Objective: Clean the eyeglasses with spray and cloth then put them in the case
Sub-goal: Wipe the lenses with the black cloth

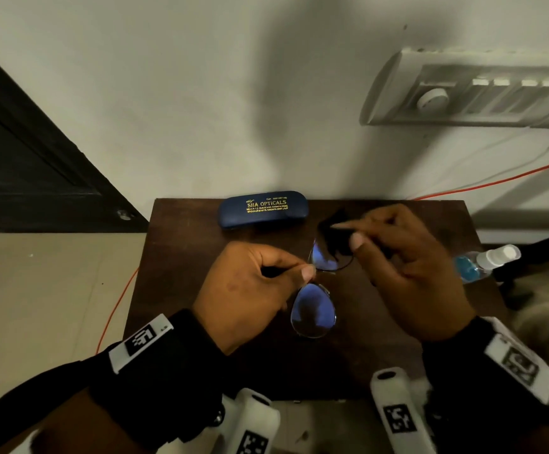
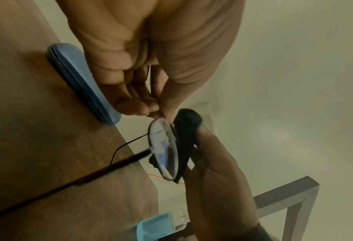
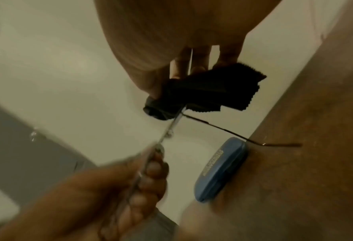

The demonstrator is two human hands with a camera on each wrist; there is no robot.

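Both hands pinching: left hand [image 1: 250, 290] grips eyeglasses [image 1: 314, 311]; right hand [image 1: 407, 257] presses cloth [image 1: 333, 237], apparently on lens.

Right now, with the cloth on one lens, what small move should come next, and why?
Probably shift the cloth to the near lens: the right hand pinches it over the far lens only, the left hand holds the glasses, and the case is shut.

The thin metal-framed eyeglasses [image 1: 314, 309] carry glossy, blue-reflecting lenses, the black cloth [image 3: 204, 93] looks soft, matt and zigzag-edged, the dark blue case [image 1: 263, 209] is finely textured with gold print, and the brown wooden table [image 1: 181, 257] is dull.
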